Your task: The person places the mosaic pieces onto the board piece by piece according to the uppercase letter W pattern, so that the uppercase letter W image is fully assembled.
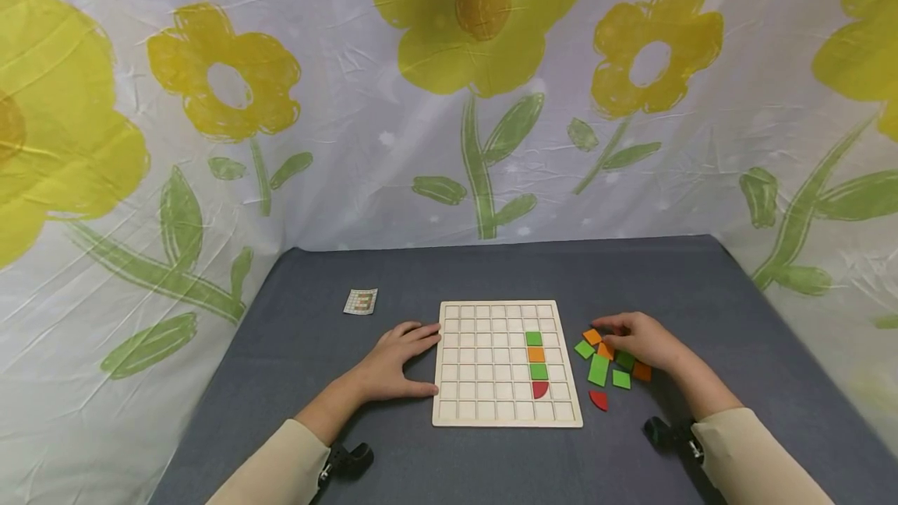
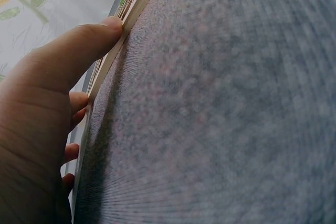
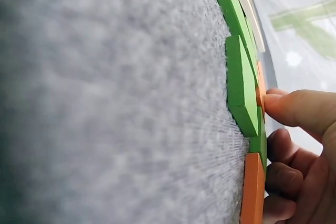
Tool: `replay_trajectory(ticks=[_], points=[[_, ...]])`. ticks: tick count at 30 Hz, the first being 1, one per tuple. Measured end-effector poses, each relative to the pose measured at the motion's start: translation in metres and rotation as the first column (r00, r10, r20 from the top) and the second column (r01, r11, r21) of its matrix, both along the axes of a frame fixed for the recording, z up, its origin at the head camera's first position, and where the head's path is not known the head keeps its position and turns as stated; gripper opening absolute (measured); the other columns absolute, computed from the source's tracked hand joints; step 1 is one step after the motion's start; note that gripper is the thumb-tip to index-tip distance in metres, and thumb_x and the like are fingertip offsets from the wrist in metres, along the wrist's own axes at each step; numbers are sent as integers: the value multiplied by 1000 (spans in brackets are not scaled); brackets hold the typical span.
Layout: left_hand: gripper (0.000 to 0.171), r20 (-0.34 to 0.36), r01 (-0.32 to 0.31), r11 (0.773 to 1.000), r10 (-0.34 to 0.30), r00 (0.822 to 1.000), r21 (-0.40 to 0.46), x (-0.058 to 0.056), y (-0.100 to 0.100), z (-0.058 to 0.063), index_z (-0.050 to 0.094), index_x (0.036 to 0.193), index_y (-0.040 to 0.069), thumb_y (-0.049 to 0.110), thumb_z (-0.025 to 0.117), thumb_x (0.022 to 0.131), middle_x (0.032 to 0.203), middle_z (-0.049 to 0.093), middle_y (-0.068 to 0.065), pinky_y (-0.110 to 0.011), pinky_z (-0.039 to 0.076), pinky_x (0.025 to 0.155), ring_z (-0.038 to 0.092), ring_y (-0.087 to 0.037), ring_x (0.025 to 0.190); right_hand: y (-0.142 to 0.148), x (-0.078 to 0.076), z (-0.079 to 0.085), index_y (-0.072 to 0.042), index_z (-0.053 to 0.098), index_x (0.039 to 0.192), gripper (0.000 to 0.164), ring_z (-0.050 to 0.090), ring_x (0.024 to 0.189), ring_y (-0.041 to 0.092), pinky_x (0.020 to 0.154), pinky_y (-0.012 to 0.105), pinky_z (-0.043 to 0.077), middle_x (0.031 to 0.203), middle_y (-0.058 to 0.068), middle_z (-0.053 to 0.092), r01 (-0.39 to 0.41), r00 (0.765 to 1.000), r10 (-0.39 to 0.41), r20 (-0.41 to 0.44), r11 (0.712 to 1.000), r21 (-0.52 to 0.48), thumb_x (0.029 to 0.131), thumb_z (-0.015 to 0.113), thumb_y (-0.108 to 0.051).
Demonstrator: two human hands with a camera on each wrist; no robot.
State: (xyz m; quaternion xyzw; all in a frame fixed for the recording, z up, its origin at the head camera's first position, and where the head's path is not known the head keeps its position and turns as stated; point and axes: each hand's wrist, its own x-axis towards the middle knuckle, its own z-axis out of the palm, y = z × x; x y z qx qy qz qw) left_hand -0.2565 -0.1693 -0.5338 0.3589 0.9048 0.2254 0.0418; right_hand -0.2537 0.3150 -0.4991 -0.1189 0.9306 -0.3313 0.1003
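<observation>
A pale wooden grid board [image 1: 484, 365] lies on the table, bearing one column of pieces: a green square [image 1: 534, 339], an orange square [image 1: 536, 354], another green square [image 1: 539, 371] and a red quarter-circle [image 1: 539, 390]. Against the board's left edge rests my left hand [image 1: 396, 365], thumb and fingers spread along it; the left wrist view shows the thumb [image 2: 100, 35] touching the rim. Over the loose pieces right of the board is my right hand [image 1: 645, 340]. Its index finger reaches past an orange tile [image 1: 592, 336], and its thumb [image 3: 294, 106] touches an orange piece, apart from the index finger.
Several loose green and orange tiles, including a green one [image 1: 599, 370], lie beside the board. Nearer the front is a loose red quarter-circle [image 1: 598, 400]. A small card with a printed grid pattern [image 1: 361, 301] lies at the back left of the dark table [image 1: 477, 466].
</observation>
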Motion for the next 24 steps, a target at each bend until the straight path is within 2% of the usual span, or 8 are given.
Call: replay_trajectory(ticks=[12,18,24], points=[[92,-1,0,1000,0,1000,3,-1,-1,-2,45,158,19,67,73,84,165,33,4,-64,23,113,28,-31,149,-1,-5,1,-5,70,133,37,44,65,20,58,31,35,70,2,47,-25,999,24,23,1000,19,97,71,-12],[93,-1,-1,1000,1,1000,4,-1,-1,-2,45,158,19,67,73,84,165,33,4,-64,24,113,28,-31,149,-4,-6,-1,-9,74,128,32,46,70,21,61,33,37,75,3,51,-11,999,10,31,999,37,96,72,-14],[93,-4,1,1000,-1,1000,0,-1,-1,-2,45,158,18,67,73,84,165,34,3,-65,24,113,29,-32,149,-5,-6,-1,-7,74,126,31,46,67,20,60,33,36,72,2,50,-4,999,3,33,999,36,96,73,-14]])
